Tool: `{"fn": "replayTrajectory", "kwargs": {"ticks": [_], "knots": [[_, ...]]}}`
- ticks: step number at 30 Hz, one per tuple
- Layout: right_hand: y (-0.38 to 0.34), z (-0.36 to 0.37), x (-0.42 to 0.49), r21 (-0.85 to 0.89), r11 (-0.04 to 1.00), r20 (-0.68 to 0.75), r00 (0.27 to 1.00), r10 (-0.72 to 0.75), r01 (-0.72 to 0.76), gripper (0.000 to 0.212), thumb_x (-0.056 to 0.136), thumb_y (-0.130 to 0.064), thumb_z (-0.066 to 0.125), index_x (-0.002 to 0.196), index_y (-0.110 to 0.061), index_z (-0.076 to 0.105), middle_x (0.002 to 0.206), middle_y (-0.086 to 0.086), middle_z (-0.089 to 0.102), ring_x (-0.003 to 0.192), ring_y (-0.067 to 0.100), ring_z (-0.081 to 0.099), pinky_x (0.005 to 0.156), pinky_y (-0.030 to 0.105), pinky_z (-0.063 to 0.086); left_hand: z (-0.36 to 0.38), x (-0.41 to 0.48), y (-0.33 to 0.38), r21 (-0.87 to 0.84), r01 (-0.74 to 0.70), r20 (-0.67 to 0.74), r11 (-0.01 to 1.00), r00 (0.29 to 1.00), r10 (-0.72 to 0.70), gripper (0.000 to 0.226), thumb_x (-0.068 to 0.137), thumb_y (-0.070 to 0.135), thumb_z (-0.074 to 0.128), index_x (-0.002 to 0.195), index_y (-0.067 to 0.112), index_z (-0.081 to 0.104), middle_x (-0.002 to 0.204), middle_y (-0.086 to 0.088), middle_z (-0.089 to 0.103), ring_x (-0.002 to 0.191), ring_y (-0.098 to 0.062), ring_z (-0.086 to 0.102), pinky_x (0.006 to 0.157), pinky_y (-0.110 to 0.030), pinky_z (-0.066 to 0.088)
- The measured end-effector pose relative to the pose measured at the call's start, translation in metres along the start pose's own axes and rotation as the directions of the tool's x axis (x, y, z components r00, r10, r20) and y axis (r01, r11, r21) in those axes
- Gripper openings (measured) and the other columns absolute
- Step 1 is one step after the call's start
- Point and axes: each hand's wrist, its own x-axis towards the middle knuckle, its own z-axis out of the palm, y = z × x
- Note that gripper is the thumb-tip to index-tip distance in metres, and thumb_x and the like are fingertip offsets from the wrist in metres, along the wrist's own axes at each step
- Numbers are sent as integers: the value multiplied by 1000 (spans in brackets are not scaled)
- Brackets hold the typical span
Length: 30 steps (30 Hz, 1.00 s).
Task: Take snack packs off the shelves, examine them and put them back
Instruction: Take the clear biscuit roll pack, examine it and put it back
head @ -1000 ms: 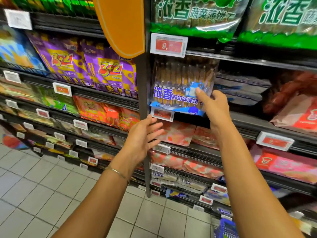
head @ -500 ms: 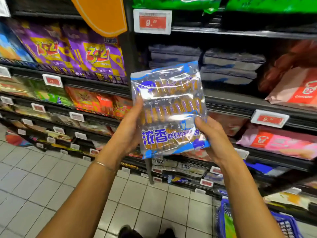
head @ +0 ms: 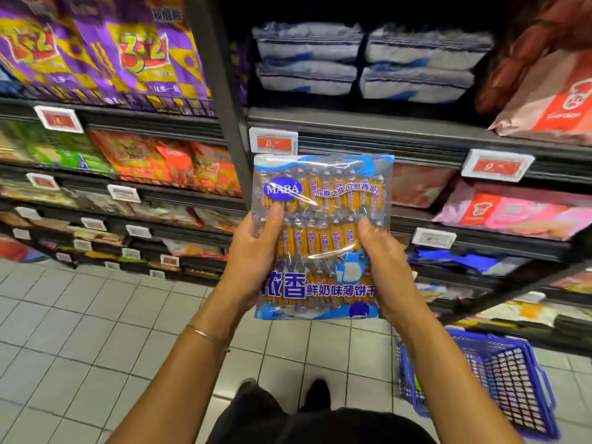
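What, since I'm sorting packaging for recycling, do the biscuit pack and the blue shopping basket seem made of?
The biscuit pack: thin clear plastic film, glossy; glare streaks and creases show, and inner packets are visible through it. The blue shopping basket: probably rigid moulded plastic, duller; its walls are an even lattice.

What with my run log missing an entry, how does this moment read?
phase: examining; left hand: grips biscuit pack; right hand: grips biscuit pack; return: pending

A blue basket (head: 506,379) stands on the pale tiled floor (head: 64,331) at the right, near two dark shoes (head: 317,394) — white price tags (head: 274,144) carry red labels.
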Motion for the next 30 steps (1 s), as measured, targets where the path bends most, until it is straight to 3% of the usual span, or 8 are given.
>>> {"fn": "replayTrajectory", "kwargs": {"ticks": [7, 13, 17, 22, 27, 30], "knots": [[10, 6, 0, -38, 999, 37, 999, 36, -34, 92, 73, -71, 67, 148, -21, 52, 134, 14, 68, 115, 31, 71, 102, 56, 54, -11, -9, 0, -104, -18, 26, 994, 999, 21, 56, 94, 54, 67, 135, 16, 64, 124, -9, 76, 112, -29, 75, 82, -32, 63], [16, 4, 5, -35, 999, 38, 999, 38, -37, 98, 69, -76, 71, 149, -23, 50, 126, 11, 73, 105, 28, 76, 97, 55, 58, -15, -10, 2, -72, -10, 48, 997, 999, 13, 63, 92, 55, 64, 140, 16, 58, 126, -8, 75, 113, -29, 74, 83, -32, 63], [17, 3, 9, -86, 995, 42, 997, 60, -56, 115, 55, -91, 72, 149, -29, 50, 141, 8, 63, 120, 29, 69, 105, 56, 53, -18, -10, 4, -46, -11, 51, 999, 999, 13, 60, 94, 54, 62, 141, 16, 57, 126, -8, 75, 113, -29, 74, 83, -34, 63], [17, -1, 13, -74, 997, 138, 990, 35, -25, 98, 66, -84, 73, 144, -29, 56, 132, 3, 71, 120, 26, 70, 105, 53, 53, -20, -9, 3, -57, 5, 38, 998, 999, -3, 65, 88, 59, 65, 140, 20, 58, 125, -6, 76, 112, -28, 75, 82, -32, 63], [9, -6, 14, -31, 999, 224, 974, 43, -37, 94, 71, -78, 75, 144, -22, 57, 130, 3, 72, 120, 23, 70, 93, 33, 59, -19, -9, 1, -125, 31, 50, 992, 998, -25, 62, 92, 54, 65, 142, 19, 57, 130, -9, 74, 116, -30, 73, 85, -35, 63], [6, -11, 15, -19, 999, 262, 964, 43, -39, 80, 80, -73, 71, 141, -24, 60, 132, 4, 72, 122, 24, 69, 88, 27, 59, -17, -9, -1, -164, 53, 55, 985, 997, -44, 62, 93, 52, 65, 144, 18, 56, 132, -10, 72, 118, -32, 72, 87, -38, 63]]}}
